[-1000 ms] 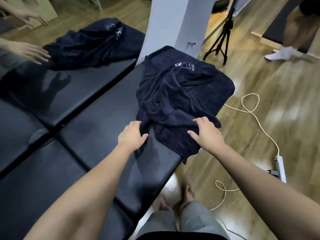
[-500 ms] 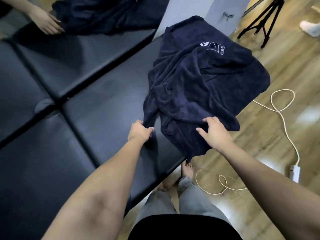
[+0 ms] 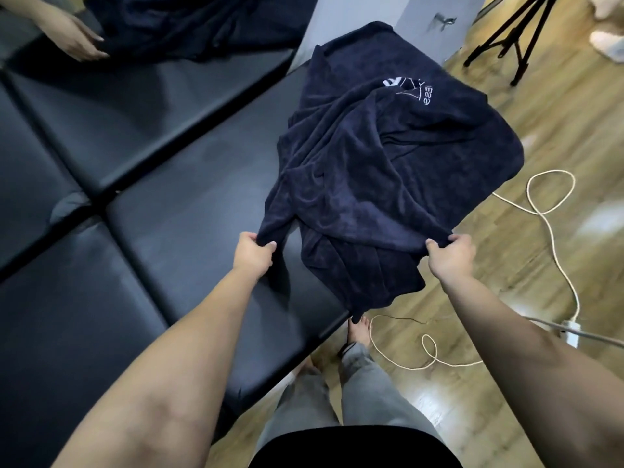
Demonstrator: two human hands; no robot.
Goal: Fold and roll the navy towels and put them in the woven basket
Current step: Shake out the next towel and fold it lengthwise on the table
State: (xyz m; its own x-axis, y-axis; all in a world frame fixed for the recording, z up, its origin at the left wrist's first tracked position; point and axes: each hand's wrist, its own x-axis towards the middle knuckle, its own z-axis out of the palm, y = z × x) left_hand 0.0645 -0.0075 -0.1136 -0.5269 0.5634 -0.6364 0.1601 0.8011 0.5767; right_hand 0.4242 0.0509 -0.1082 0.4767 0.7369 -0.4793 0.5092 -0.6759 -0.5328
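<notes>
navy towel point(image 3: 388, 170) on black bench point(image 3: 189, 204)

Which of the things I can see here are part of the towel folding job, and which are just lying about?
Part of the job:
navy towel, pinched by the left hand and right hand
second navy towel
black padded bench

Lying about:
white cable
power strip
tripod

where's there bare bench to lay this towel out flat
Bare black padding runs left of the navy towel, from the left hand to the seam. The right end is crowded: the towel bunches there, overhanging the edge between both hands, right hand.
</notes>
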